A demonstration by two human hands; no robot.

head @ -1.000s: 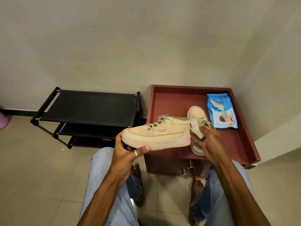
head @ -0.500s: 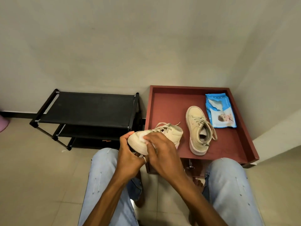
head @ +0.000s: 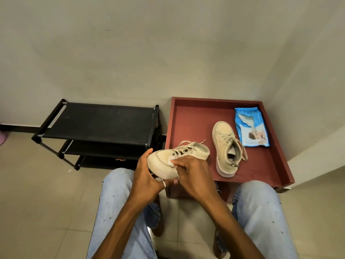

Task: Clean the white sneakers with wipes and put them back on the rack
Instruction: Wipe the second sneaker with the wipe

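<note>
Cream-white sneaker point(head: 164, 165) sat above the knees point(head: 119, 184), gripped by the curled left hand point(head: 147, 178), right hand point(head: 194, 176) pinching a wipe point(head: 170, 162) onto its toe, its mate point(head: 224, 146) lying beside the wipes pack point(head: 251, 128) on the red tray point(head: 188, 118).

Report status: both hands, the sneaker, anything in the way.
Left hand grips sneaker by the toe. Right hand pinches wipe against its toe cap. Second sneaker lies on red tray. Nothing seen between hands and rack.
</note>
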